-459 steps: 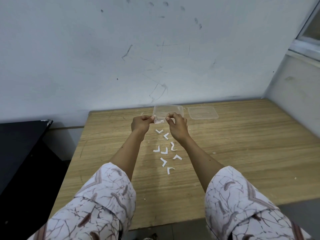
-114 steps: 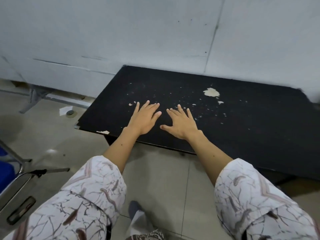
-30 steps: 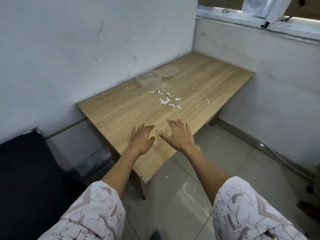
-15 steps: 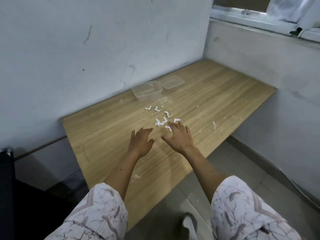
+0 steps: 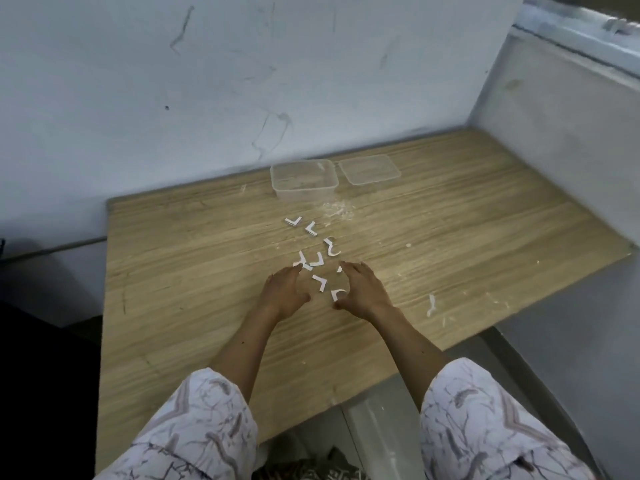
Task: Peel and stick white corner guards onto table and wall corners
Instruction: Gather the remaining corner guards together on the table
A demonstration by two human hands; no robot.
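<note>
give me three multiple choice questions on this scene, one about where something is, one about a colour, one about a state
1. Where does the clear container sit?
A. at the table's far edge by the wall
B. on the floor
C. in the left hand

2. What colour are the corner guards?
A. black
B. white
C. red

3. What is the state of the container?
A. lidded
B. open, with its lid beside it
C. tipped on its side

Answers: 1 A, it stands on the wooden table close to the wall. 2 B, the small L-shaped pieces are white against the wood. 3 B, its top is open and the lid lies flat to its right.
</note>
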